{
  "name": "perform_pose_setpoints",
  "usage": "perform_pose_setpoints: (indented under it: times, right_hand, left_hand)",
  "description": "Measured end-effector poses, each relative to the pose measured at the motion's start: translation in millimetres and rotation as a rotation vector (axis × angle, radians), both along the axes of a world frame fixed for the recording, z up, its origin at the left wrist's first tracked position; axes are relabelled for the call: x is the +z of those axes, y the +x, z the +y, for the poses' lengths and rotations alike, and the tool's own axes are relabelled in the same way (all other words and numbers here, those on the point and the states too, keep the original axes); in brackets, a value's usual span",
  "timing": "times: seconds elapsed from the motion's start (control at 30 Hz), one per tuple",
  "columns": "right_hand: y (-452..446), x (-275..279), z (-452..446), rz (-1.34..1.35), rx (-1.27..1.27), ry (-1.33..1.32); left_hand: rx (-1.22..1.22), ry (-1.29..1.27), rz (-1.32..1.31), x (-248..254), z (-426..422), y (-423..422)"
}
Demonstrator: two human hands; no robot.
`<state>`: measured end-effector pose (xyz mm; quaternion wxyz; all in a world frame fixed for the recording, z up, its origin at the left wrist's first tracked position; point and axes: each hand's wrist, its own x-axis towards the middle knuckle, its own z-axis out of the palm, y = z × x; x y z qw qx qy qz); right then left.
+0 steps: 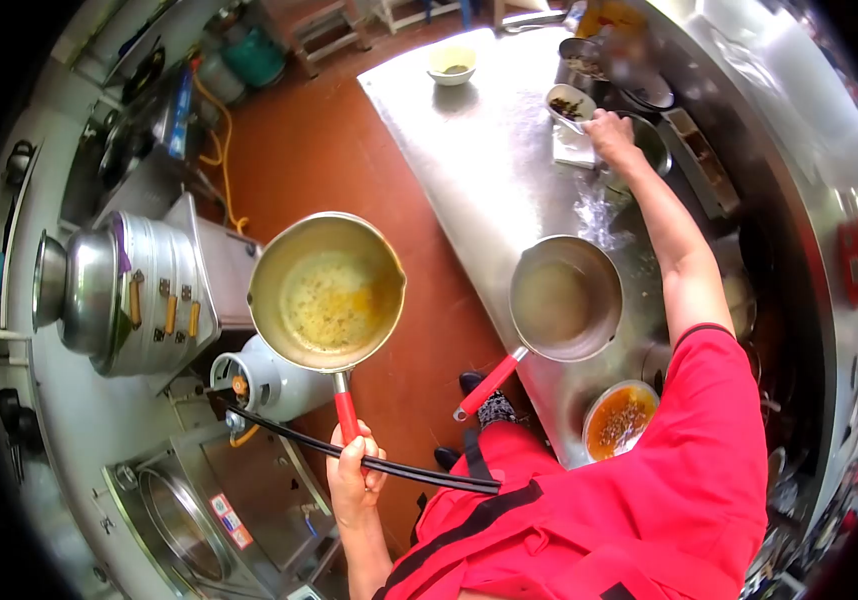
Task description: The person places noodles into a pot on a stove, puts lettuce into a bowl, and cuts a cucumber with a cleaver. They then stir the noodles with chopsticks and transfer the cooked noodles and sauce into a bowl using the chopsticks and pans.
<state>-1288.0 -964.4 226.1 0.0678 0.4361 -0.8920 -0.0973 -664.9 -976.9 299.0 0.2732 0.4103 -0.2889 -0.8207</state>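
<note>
My left hand (354, 470) is closed around the red handle of a saucepan (327, 225), held out over the floor. Inside the pan lies a thin yellowish liquid with small bits (329, 310). My right arm stretches across the steel counter, and my right hand (613, 138) has its fingers closed at the near edge of a small white bowl (561, 93) with dark pieces of food in it. A second saucepan (617, 325) with a red handle and cloudy liquid sits on the counter between my arms. Black straps (409, 472) cross in front of my left wrist.
On the steel counter (449, 140) stand a pale bowl (452, 60) at the far end, crumpled plastic wrap (601, 215), and a container of orange sauce (621, 420) near my body. Steamer pots (149, 300) and a gas cylinder (284, 375) are at left.
</note>
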Motion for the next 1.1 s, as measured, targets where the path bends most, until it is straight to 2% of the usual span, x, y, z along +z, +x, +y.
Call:
perform_pose_setpoints:
  times: [0.1,0.37,0.47,0.53,0.63,0.77,0.8,0.9,0.93,1.07,1.1]
  right_hand:
    - [-13,-11,-26,0.032,-0.065,0.170]
    - [-54,-75,-40,0.014,0.102,0.236]
    - [-40,-57,-40,-0.028,0.135,0.260]
    - [-50,-66,-36,-0.063,0.219,0.198]
    - [-51,-68,-42,-0.043,0.155,0.262]
    - [-63,-68,-39,-0.158,0.151,0.086]
    - [-63,-55,-43,-0.202,0.084,0.162]
    - [-61,-25,-37,-0.252,0.097,0.056]
    - [-56,-6,-36,-0.346,0.081,0.039]
    - [-76,3,-25,-0.574,0.089,-0.296]
    - [-104,-6,-23,-0.873,-0.006,-0.568]
  left_hand:
    - [0.039,0.016,-0.027,5,-3,-14]
    - [0.023,0.017,-0.034,5,-20,-47]
    - [0.016,0.001,-0.074,9,-22,-60]
    - [-0.003,0.002,-0.070,11,-25,-65]
    - [-0.011,-0.013,-0.059,13,-27,-71]
    - [-0.019,-0.012,-0.057,15,-26,-72]
    - [-0.020,-0.012,-0.063,16,-26,-72]
    - [-0.024,-0.008,-0.062,18,-26,-74]
    - [-0.023,-0.002,-0.056,18,-26,-74]
    - [-0.033,0.000,-0.030,15,-27,-74]
    - [-0.041,0.014,-0.016,15,-27,-74]
